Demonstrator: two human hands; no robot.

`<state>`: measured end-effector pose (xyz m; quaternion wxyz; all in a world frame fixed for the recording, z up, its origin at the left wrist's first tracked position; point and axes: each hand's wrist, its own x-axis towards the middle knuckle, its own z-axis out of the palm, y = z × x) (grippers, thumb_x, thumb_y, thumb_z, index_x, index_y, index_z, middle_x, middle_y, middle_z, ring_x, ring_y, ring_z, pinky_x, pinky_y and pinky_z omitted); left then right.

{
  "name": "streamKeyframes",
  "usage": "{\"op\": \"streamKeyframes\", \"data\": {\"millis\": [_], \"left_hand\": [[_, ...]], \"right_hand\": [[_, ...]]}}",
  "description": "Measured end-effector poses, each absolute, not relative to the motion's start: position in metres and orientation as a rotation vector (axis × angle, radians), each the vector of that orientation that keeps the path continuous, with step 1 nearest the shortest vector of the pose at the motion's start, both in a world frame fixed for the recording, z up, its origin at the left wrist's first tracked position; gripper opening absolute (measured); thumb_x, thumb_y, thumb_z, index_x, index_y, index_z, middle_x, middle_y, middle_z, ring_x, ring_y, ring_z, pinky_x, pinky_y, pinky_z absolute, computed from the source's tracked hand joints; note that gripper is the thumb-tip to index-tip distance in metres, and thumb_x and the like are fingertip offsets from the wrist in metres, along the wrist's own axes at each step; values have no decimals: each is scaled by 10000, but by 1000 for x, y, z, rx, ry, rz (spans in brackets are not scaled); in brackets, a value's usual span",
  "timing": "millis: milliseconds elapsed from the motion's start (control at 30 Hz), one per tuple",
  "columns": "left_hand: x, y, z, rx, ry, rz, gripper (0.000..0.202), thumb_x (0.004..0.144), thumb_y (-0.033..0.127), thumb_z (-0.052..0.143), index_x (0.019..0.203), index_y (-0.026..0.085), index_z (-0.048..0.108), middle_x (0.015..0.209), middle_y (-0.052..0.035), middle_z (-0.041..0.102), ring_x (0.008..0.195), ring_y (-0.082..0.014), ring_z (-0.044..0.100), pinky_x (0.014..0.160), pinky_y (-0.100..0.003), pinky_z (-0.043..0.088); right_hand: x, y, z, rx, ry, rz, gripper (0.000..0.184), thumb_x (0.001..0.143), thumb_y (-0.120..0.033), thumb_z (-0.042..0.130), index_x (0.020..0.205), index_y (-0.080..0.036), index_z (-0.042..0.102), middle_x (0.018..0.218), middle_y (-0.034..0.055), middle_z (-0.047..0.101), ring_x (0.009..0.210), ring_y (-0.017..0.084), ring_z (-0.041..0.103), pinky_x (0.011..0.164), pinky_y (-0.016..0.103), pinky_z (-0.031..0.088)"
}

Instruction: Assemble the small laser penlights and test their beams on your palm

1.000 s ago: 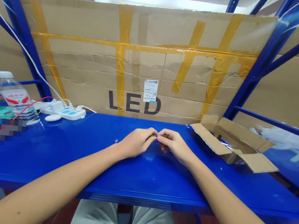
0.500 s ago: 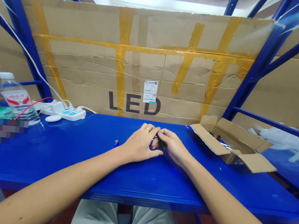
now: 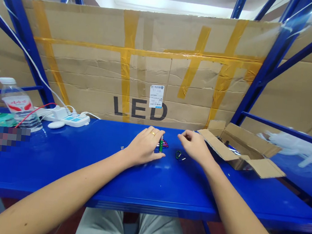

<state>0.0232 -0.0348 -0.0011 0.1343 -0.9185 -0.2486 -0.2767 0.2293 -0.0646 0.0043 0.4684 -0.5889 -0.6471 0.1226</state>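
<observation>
Little green stick held up
Light and stiff: left hand pinches its middle; right hand is loosely curled and looks empty.

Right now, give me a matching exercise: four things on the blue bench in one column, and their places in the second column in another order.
Things
1. water bottle
2. power strip
3. green piece
4. cardboard box

Places
A. just right of the right hand
B. upright at the fingertips of the left hand
C. farthest left of the four
D. at the back, between the bottle and the hands

Pairs: 1-C, 2-D, 3-B, 4-A
</observation>
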Motion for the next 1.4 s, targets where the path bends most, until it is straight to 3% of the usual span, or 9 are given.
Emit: {"op": "streamKeyframes", "data": {"millis": [133, 367, 567, 700, 833, 967, 1133, 1400], "left_hand": [[21, -33, 0, -2625, -681, -794, 670, 775, 493, 677, 1273, 114, 440, 1171, -162, 591, 1091, -317, 534, 913, -452, 450], [23, -34, -1, -2632, -654, -803, 682, 778, 491, 674, 1282, 101, 431, 1157, -172, 591, 1079, -317, 535, 901, -449, 452], [23, -33, -1, -2661, -683, -798, 669, 780, 486, 666, 1283, 113, 433, 1139, -166, 596, 1077, -321, 534, 892, -459, 455], [22, -34, 0, -2650, -704, -800, 684, 771, 482, 677, 1283, 101, 434, 1150, -165, 596, 1066, -318, 540, 901, -454, 458], [22, -35, 1, -2642, -735, -838, 678, 773, 463, 681, 1288, 101, 429, 1169, -158, 597, 1078, -310, 545, 913, -442, 464], [21, -35, 1, -2660, -755, -908, 680, 776, 459, 686, 1298, 110, 423, 1158, -149, 608, 1071, -300, 562, 915, -439, 471], [20, -33, 1, -2711, -686, -947, 687, 795, 428, 682, 1333, 114, 392, 1135, -136, 618, 1040, -275, 582, 889, -411, 485], [20, -31, -2, -2715, -779, -893, 685, 799, 419, 664, 1353, 122, 390, 1118, -118, 636, 1021, -271, 589, 867, -396, 496]], "right_hand": [[247, -66, 7, -1794, -1804, 68, 287, 800, -368, 586, 574, -191, 578, 627, 77, 649, 600, 194, 570, 564, 299, 358], [237, -68, -1, -2051, -1970, 67, 196, 744, -357, 653, 650, -185, 661, 746, 140, 695, 676, 253, 639, 550, 315, 359], [227, -65, -7, -1985, -2036, 42, 61, 661, -243, 702, 642, -193, 674, 710, 103, 687, 661, 215, 640, 525, 280, 370], [218, -68, -8, -1929, -2059, 2, 132, 602, -247, 730, 548, -196, 621, 623, 81, 651, 564, 185, 582, 487, 277, 318], [218, -73, -1, -1737, -2054, 197, 132, 637, -225, 639, 526, -190, 577, 561, 41, 607, 522, 153, 514, 487, 279, 304], [224, -77, 10, -1440, -1878, 691, 101, 654, -214, 544, 559, -177, 546, 506, -6, 550, 480, 116, 473, 461, 244, 324], [224, -77, 11, -1147, -1646, 1153, 36, 642, -196, 523, 628, -165, 533, 586, 10, 623, 432, 79, 478, 405, 198, 311], [211, -75, 0, -1164, -1645, 1226, 196, 695, -167, 512, 887, -197, 493, 596, -38, 572, 419, 93, 473, 386, 209, 358]]}}
